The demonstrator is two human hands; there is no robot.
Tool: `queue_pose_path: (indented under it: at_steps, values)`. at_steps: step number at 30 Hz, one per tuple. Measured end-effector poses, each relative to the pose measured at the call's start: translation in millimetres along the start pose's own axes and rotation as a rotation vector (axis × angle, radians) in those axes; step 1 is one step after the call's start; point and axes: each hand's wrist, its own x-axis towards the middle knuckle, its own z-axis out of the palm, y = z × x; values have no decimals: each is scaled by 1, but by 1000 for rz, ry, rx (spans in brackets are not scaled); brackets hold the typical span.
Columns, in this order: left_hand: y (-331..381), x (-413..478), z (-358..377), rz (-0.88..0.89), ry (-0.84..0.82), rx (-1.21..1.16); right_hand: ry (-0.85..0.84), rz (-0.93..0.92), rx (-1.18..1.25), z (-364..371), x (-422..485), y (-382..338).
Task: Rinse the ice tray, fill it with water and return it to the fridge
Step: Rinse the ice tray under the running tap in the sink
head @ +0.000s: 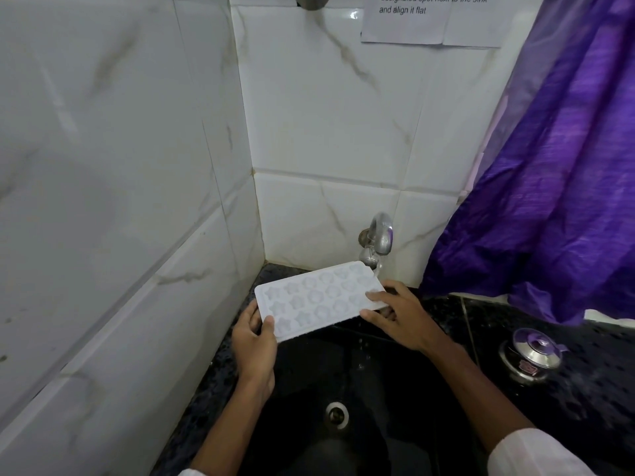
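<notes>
Sleeves point(536, 455) of white fabric cover both forearms, which enter at the bottom edge and reach forward over a black sink point(302, 424) with a round metal drain point(336, 414) in its floor. At far left stands a wall point(120, 166) of white marble-pattern tiles, which meets a second tiled wall at the corner behind the sink. Left hand point(254, 341): positioned at the back-left corner of the sink, it grips the left short end of the ice tray point(319, 300), with the thumb on top at the near corner and the fingers curled underneath. The ice tray is white, cavity side up (the cavities are moulded in star and flower shapes), and is held in the air above the rear of the sink, clear of the rim. Its long axis runs from near left to far right. Its far right corner sits just below the spout of the chrome tap point(379, 235), which is mounted on the back wall; water appears to fall there, and a few drops show under the tray. Right hand point(402, 317): it pinches the right end of the tray, with one finger flat on top and the thumb at the near long edge. On the dark speckled counter point(584, 407) to the right of the sink stands a steel container point(531, 355) with a domed lid. A purple curtain point(556, 166) hangs over the counter's right rear edge. A printed paper note point(433, 18) is fixed to the wall at top.
</notes>
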Motion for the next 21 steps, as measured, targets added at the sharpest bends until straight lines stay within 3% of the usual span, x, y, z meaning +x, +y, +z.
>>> queue_pose_path:
  at_steps: [21]
  values:
    - [1, -5, -2, 35, -27, -8, 67, -99, -115, -3, 0, 2]
